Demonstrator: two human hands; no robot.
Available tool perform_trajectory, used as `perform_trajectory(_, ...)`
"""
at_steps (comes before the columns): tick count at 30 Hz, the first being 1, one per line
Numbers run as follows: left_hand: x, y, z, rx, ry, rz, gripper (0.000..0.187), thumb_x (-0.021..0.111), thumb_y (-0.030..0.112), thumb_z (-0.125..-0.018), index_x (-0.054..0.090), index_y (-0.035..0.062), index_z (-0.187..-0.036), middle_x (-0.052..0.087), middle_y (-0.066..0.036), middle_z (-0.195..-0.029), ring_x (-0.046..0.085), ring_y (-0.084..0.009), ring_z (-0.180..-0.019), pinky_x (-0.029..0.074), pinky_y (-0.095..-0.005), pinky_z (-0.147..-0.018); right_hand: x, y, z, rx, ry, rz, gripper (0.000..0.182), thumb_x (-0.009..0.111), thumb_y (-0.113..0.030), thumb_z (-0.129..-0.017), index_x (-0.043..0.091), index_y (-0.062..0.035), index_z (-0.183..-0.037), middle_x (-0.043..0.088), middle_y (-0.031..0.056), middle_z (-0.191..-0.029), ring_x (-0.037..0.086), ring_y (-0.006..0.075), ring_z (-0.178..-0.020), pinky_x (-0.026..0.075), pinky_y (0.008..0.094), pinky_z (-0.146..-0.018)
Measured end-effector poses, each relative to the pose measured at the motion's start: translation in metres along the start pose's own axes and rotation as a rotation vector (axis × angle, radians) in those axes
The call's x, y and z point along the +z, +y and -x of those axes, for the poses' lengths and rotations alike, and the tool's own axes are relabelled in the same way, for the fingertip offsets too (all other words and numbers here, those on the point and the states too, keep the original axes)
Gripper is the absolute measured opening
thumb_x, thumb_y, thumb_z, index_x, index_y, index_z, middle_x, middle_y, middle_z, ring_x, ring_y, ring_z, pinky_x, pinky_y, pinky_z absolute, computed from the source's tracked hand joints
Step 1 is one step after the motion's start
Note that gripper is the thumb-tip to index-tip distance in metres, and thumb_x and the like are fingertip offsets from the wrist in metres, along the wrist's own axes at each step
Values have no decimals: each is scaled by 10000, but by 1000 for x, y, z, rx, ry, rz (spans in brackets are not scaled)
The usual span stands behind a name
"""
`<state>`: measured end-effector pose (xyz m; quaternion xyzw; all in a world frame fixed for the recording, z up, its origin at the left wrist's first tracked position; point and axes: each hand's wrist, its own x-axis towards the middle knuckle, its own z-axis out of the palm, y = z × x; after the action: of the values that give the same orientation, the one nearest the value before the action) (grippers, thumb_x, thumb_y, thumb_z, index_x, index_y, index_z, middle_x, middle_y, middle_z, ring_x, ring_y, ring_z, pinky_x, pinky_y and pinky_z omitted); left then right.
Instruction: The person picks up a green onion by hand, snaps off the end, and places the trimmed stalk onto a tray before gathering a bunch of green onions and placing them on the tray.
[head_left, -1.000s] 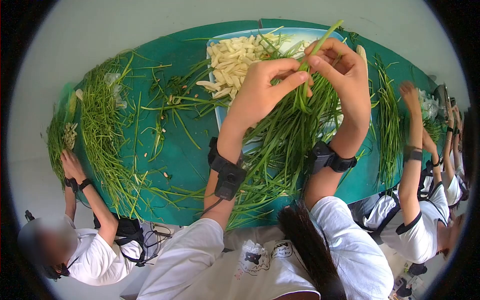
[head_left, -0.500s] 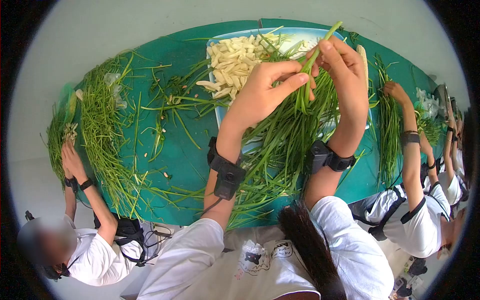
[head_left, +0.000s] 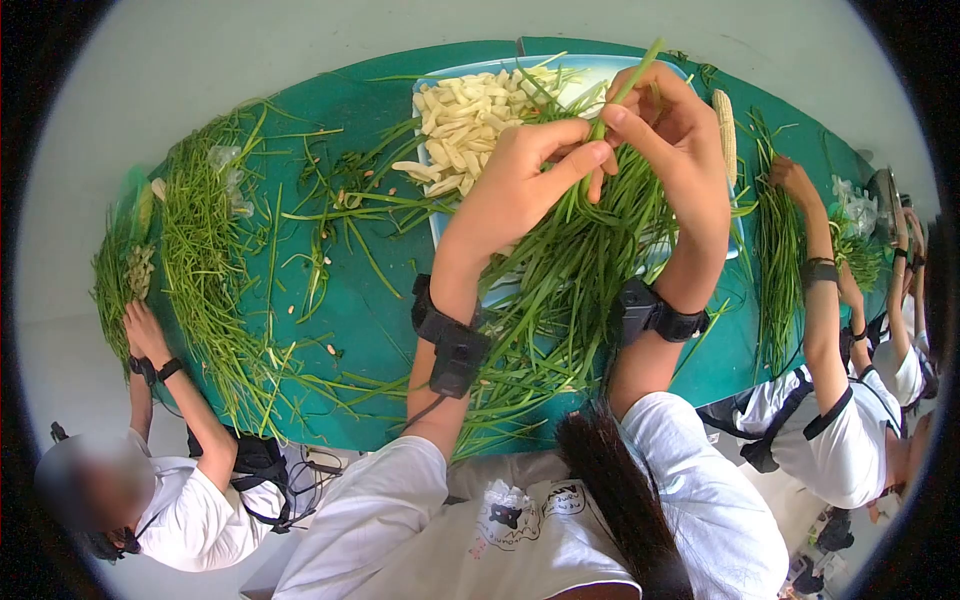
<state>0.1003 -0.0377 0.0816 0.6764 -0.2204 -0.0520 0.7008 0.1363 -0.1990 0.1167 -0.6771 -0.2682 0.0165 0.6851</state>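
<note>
My left hand (head_left: 535, 175) is closed with thumb and fingers around a green chive stalk (head_left: 642, 72), low on its length. My right hand (head_left: 675, 130) pinches the same stalk higher up, and its upper end sticks out above the fingers. Part of the stalk is hidden by my fingers. Beneath both hands lies a loose heap of long green chives (head_left: 570, 250), spilling over a blue-rimmed white tray (head_left: 600, 66). Pale yellow cut pieces (head_left: 465, 115) fill the tray's left side, close to my left hand.
On the green table (head_left: 370, 300), another chive pile (head_left: 205, 270) lies to the left, with scattered leaves between. A pale corn cob (head_left: 726, 135) rests by the tray's right edge. Co-workers' hands (head_left: 148, 332) are at the left, and another person's hand (head_left: 795, 185) touches chives (head_left: 778, 270) at right.
Both my hands have drawn slightly closer together. My right hand has shifted a little left, and the chive stalk's top has moved left with it. The left co-worker's hands have lowered slightly.
</note>
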Motion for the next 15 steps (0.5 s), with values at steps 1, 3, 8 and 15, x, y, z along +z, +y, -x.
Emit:
perform_trajectory(1,-1,-2,0,-5,6,-19,258,471,200,-944,596,-20,-894,576,-37,-716,546,-107,-733,424,-256,-708,-1,2,0,-8,7,57,88,613,-15,-836,528,-2,-852,547,5,-686,520,68,-588,415,209,-539)
perform_trajectory(3,-1,-4,0,-10,13,-37,264,479,208,-942,598,-21,-885,575,-36,-711,542,-102,-721,421,-254,-698,0,2,0,-16,13,113,82,611,-28,-840,532,-8,-845,538,-3,-676,510,59,-598,407,203,-548)
perform_trajectory(8,-1,0,0,-3,-8,-73,275,487,202,-937,615,-26,-853,582,-35,-681,540,-105,-687,425,-260,-687,0,1,1,23,24,117,105,595,-83,-863,528,-18,-814,527,-8,-658,504,52,-613,398,197,-549)
perform_trajectory(15,4,2,0,16,-28,-34,281,478,194,-939,618,-35,-856,579,-40,-668,541,-107,-687,426,-257,-690,0,-1,0,56,44,83,203,560,-166,-905,534,-25,-762,533,-2,-643,505,58,-592,394,198,-537)
